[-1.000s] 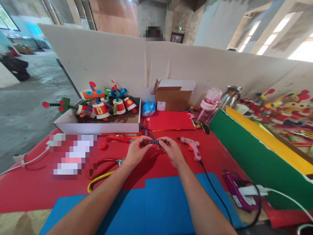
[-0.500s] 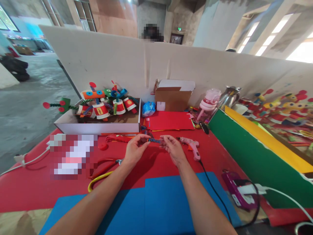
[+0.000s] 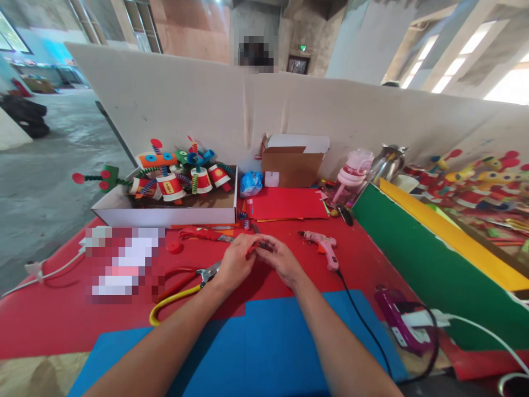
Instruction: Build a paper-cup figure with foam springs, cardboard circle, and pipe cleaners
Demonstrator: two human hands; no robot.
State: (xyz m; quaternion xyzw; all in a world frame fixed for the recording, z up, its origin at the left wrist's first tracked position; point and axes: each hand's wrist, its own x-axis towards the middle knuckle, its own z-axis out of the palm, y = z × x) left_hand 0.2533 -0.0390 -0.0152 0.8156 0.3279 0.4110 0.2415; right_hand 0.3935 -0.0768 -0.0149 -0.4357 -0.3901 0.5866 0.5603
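Drawn closer, left hand (image 3: 237,262) and right hand (image 3: 281,260) hide whether their grip is clamped; cup lettering (image 3: 169,186) looks illegible.

Bare left hand (image 3: 238,260), bare right hand (image 3: 283,260), forearms (image 3: 165,342) equally bare.

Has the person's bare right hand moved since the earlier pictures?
Yes, the right hand has moved left, away from the pink, pistol-shaped glue gun lying still.

The small dark coil (image 3: 263,245) is held up, mostly hidden.
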